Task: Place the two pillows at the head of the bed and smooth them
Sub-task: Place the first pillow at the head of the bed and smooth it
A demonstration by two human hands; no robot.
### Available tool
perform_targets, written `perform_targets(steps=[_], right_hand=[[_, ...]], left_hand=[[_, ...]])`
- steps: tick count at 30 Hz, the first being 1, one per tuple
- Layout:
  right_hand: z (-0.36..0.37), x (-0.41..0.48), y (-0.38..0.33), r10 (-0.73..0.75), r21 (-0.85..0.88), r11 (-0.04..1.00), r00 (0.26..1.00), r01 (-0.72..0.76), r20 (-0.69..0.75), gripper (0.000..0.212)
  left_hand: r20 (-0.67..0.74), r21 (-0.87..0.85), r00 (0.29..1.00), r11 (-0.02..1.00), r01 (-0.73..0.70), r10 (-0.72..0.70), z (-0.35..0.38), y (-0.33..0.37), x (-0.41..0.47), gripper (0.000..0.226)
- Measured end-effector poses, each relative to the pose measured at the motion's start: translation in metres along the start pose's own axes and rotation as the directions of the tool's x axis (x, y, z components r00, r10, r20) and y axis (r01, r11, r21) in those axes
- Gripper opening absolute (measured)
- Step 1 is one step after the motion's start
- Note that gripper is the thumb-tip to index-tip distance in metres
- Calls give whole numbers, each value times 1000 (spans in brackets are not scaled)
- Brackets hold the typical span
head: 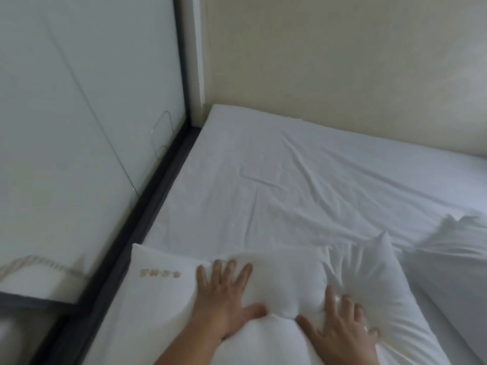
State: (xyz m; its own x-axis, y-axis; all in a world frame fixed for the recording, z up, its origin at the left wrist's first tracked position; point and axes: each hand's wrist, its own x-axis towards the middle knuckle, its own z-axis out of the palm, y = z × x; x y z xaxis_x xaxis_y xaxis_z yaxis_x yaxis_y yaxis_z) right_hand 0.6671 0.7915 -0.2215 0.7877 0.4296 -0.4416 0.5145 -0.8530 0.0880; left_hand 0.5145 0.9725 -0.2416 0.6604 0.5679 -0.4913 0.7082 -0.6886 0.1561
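Observation:
A white pillow (284,275) lies on the bed at the bottom of the view, with gold embroidered lettering near its left corner. My left hand (224,296) rests flat on it, fingers spread. My right hand (340,327) presses flat on the pillow's right part, fingers apart, with the fabric puckered around it. Under it is a white sheet (290,175) covering the mattress, creased in the middle. At the right edge lies more white bedding (453,241), a folded or bunched piece; I cannot tell whether it is the second pillow.
A dark bed frame rail (147,206) runs diagonally along the bed's left side, against a pale glossy panel (79,127). A cream wall (342,61) stands behind the far edge of the mattress. A fringed cloth (34,270) lies at lower left.

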Motion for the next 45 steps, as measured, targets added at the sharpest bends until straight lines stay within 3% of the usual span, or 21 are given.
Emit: perform_targets(steps=[2, 5, 7, 10, 12, 14, 16, 18, 20, 23, 25, 26, 27, 28, 30, 32, 34, 37, 40, 42, 45], right_hand=[[4, 3, -13, 29, -32, 999, 999, -30, -40, 130], [29, 11, -15, -33, 58, 998, 994, 40, -102, 106], [41, 13, -15, -97, 50, 994, 994, 99, -46, 98], [41, 21, -17, -278, -37, 960, 960, 277, -26, 96], [32, 44, -20, -458, -75, 888, 884, 453, -90, 102], [15, 72, -36, -593, -93, 805, 796, 586, -122, 108], [-6, 88, -64, -689, -92, 725, 722, 683, -64, 110], [-15, 94, -93, -709, -81, 696, 701, 713, 72, 103], [-14, 93, -105, -703, -100, 698, 705, 709, 90, 92], [-15, 87, -105, -681, -83, 721, 725, 688, 103, 74], [-24, 82, -106, -670, -67, 731, 733, 679, 117, 65], [-32, 77, -106, -666, -54, 734, 734, 677, 135, 63], [-41, 73, -106, -665, -37, 736, 733, 676, 148, 62], [-51, 68, -104, -664, -20, 739, 732, 674, 154, 61], [-74, 58, -95, -647, 20, 758, 748, 651, 148, 60], [-104, 51, -86, -615, 69, 789, 780, 611, 118, 60], [-135, 53, -78, -553, 143, 828, 832, 542, 50, 61], [-182, 65, -70, -417, 316, 856, 908, 409, -43, 64], [-212, 89, -63, -284, 553, 792, 958, 259, -42, 72], [-219, 105, -59, -215, 595, 786, 977, 169, 7, 85], [-211, 126, -54, -137, 395, 911, 990, 114, 29, 94]], left_hand=[[-39, -8, 999, 1000, -9, 9, 4, -4, 10, 96], [-40, -44, 999, 999, -30, 29, 11, -9, 20, 93], [-80, -15, 996, 999, -39, 38, 26, -8, 26, 93], [-146, 12, 989, 1000, 6, -4, 36, 1, 27, 88], [-191, -62, 976, 994, 91, -101, 35, 13, 25, 88], [-345, -159, 914, 973, 169, -215, 47, 30, 11, 74], [-470, -221, 839, 957, 188, -273, 61, 55, -15, 52], [-613, -102, 769, 984, 149, -180, 86, 71, -33, 44], [-657, 68, 754, 994, 81, -17, 104, 76, -54, 37], [-710, 233, 704, 953, 194, 30, 124, 83, -79, 34], [-577, 86, 800, 962, 261, -165, 113, 77, -83, 27], [-552, -80, 807, 977, 196, -208, 116, 69, -78, 14], [-613, -220, 751, 966, 136, -245, 116, 65, -70, 22], [-706, -153, 682, 981, 117, -191, 108, 63, -66, 38], [-653, -17, 744, 985, 172, -141, 74, 80, -83, 26], [-604, -12, 797, 1000, 6, -12, 45, 82, -97, 6], [-531, -10, 844, 995, -98, 78, -4, 68, -87, 14], [-601, 160, 767, 974, -160, 225, -83, 37, -58, 5], [-563, 299, 747, 930, -215, 354, -153, 14, -16, 9], [-548, 264, 778, 946, -188, 308, -190, 8, 8, 14], [-435, -11, 901, 1000, 12, -16, -197, 8, 36, 38]])
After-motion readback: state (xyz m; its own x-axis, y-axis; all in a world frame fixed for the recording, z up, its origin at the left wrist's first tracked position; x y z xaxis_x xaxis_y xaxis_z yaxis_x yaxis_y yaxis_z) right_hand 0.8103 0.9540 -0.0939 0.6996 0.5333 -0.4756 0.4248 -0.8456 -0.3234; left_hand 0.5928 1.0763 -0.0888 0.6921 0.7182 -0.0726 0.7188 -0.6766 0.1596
